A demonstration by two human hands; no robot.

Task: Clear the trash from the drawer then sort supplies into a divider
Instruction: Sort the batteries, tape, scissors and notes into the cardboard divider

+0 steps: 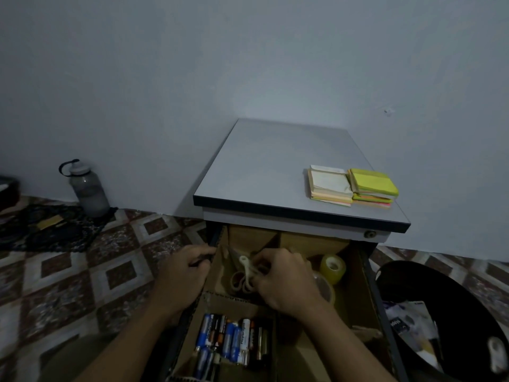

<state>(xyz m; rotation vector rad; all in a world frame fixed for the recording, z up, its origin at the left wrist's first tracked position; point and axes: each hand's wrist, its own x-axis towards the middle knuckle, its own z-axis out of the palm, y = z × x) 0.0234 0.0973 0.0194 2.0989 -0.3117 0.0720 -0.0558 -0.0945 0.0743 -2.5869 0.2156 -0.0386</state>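
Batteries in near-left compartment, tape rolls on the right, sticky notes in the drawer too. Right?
No. The sticky notes sit on the cabinet top, not in the drawer; the head view shows it. Batteries in the near-left compartment and tape rolls on the right stand.

The flat laminate counter (275, 166) is showing pale grey with a black edge. 1 square paper note stack (373, 183) is glowing lime-yellow, its neighbouring paper stack (329, 184) cream. The cardboard divider (249, 237) is showing brown, the metal drawer (371, 285) black, the cylindrical batteries (234, 337) blue, black and white, the clear tape roll (333, 267) yellowish, the plastic-handled scissors (248, 267) white. The tiled floor (121, 271) is displaying brown-and-cream diamonds.
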